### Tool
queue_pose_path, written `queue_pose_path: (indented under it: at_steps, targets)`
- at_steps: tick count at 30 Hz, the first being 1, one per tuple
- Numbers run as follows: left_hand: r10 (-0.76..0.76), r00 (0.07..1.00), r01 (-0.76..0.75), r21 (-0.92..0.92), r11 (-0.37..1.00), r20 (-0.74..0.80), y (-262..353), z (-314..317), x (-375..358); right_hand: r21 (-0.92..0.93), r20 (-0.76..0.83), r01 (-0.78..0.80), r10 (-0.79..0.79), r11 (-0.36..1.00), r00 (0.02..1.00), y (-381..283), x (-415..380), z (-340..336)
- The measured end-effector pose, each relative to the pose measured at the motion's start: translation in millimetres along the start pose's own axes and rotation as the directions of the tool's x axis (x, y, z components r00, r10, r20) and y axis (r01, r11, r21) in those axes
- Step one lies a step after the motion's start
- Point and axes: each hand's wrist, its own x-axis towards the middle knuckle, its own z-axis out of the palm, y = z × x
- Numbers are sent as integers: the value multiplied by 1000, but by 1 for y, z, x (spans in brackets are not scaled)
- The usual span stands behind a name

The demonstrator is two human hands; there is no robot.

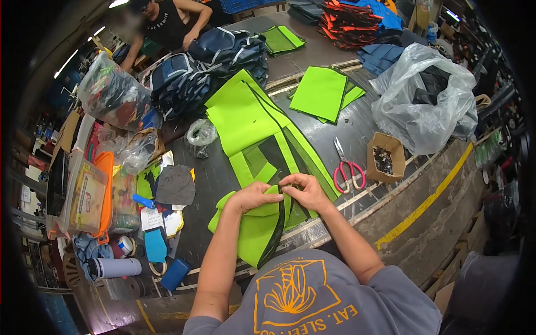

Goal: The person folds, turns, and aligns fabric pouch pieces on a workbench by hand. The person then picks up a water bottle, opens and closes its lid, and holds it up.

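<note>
My left hand (254, 197) is closed on a folded piece of lime-green fabric (256, 230) with a black edge, near the front of the table. Beside it, my right hand (305, 191) pinches the black edging of the same piece, thumb and index finger together. The fingertips of both hands almost meet. Beyond them lies more lime-green fabric (234, 124) with dark mesh panels, spread across the table. Red-handled scissors (348, 172) lie to the right of my right hand, blades pointing away. Whatever small part sits between my fingertips is hidden.
Right of the scissors stands a small cardboard box (386, 158) of small dark parts, with a clear plastic bag (427, 95) behind. Green panels (319, 92) lie farther back. Navy bundles (223, 56) are stacked at back left, near another person (167, 25). A lilac bottle (115, 268) lies at left.
</note>
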Motion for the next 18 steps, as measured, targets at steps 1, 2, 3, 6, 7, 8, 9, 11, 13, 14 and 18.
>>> queue_pose_path:
  at_steps: [1,2,3,6,7,8,9,11,13,14,18]
  targets:
    - [-3,1000,3,-16,1000,19,-1,0,1,-4,-20,20,-20,1000,1000,-3,-1,2]
    - [-4,999,5,-33,999,37,-1,0,2,-9,-39,40,-40,999,998,-5,-2,4]
    - [-4,998,7,-49,999,55,-2,-1,3,-8,-38,40,-40,999,998,-5,-2,4]
    - [-12,998,15,-42,999,55,-5,-3,7,-37,-5,12,-12,999,1000,-7,-3,1]
    - [-16,998,18,-38,999,56,-6,-4,8,-38,-5,15,-15,999,1000,-7,-2,1]
    - [-14,998,16,-36,999,55,-7,-5,8,-36,-9,-2,1,999,1000,-8,-3,1]
    - [-18,999,18,-12,1000,51,-7,-6,9,-33,-13,-17,16,999,1000,-8,-3,2]
    - [-25,999,23,36,999,45,-7,-7,9,-30,-17,-30,29,999,999,-7,-3,4]
    - [-23,998,20,51,999,52,-6,-8,9,-53,-10,-27,27,998,1000,-6,-3,4]
    - [-23,998,20,62,998,59,-6,-9,9,-64,-7,-27,27,998,1000,-5,-3,4]
    - [-19,996,15,50,999,83,4,-7,3,-64,17,-43,44,997,999,-7,-3,5]
